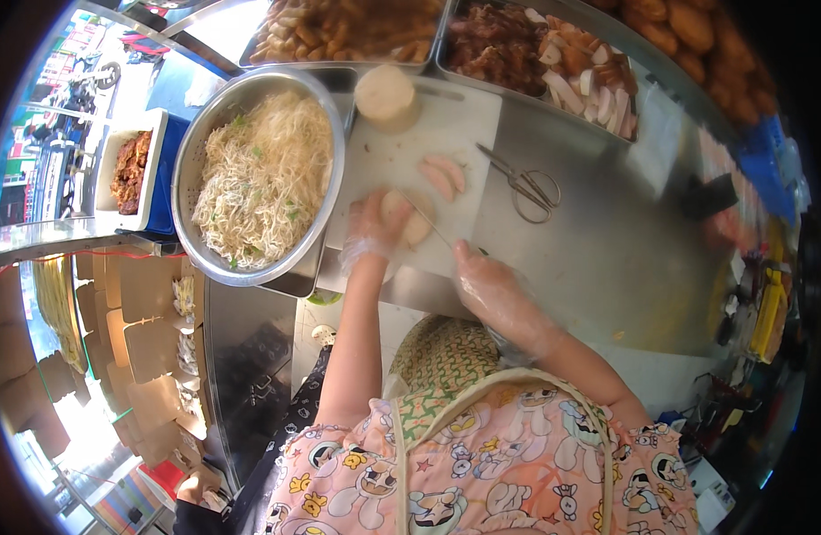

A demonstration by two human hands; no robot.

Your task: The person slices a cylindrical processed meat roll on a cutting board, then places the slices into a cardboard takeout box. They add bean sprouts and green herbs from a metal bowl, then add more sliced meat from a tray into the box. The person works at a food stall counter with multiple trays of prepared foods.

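My left hand (377,224), in a clear plastic glove, holds a pale round piece of food (417,221) on the white cutting board (377,157). My right hand (487,277), gloved too, grips a knife (427,221), whose thin blade lies across that round piece. Its handle is mostly hidden in my fist. Two pinkish slices (442,175) lie on the board above my hands. A thick pale cylinder of food (385,93) stands at the board's far end. Metal scissors (525,187) rest on the steel counter, with their tips over the board's right edge.
A metal colander (337,160) of noodle-like shreds stands left of the board. Steel trays of fried pieces (343,30), dark meat (494,47) and cut sausage (587,73) line the far side. A blue-and-white container (157,170) holds browned meat. Another person's hand (191,488) shows at lower left.
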